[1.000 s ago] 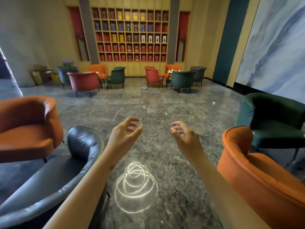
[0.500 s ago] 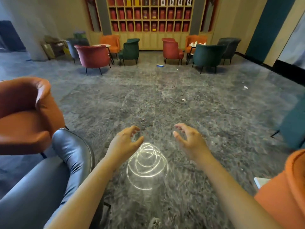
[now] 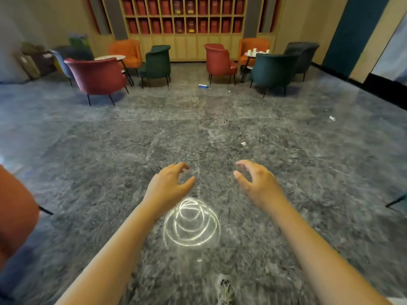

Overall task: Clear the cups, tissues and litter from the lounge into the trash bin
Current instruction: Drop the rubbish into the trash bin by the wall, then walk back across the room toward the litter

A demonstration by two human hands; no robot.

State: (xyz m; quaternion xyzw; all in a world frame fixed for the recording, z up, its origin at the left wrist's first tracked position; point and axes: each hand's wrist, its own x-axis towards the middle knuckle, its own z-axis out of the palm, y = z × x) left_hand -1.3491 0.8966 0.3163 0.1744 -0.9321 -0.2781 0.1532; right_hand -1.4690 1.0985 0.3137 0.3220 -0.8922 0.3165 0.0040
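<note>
Litter scrap [image 3: 243, 143] lies on the floor [image 3: 110, 150] well ahead, so I should walk close first; my left hand [image 3: 168, 187] and right hand [image 3: 261, 186] are loose, empty.

Polished stone, soft chairs

The floor [image 3: 110, 150] looks glossy grey marble; the red chair [image 3: 97, 77], upper left, looks matt velvety cloth.

Left hand [image 3: 167, 186], right hand [image 3: 261, 187]: bare. Forearms [image 3: 114, 249]: bare to the near frame edge. Shoe [image 3: 224, 288]: pale, dark-marked, blurred.
</note>
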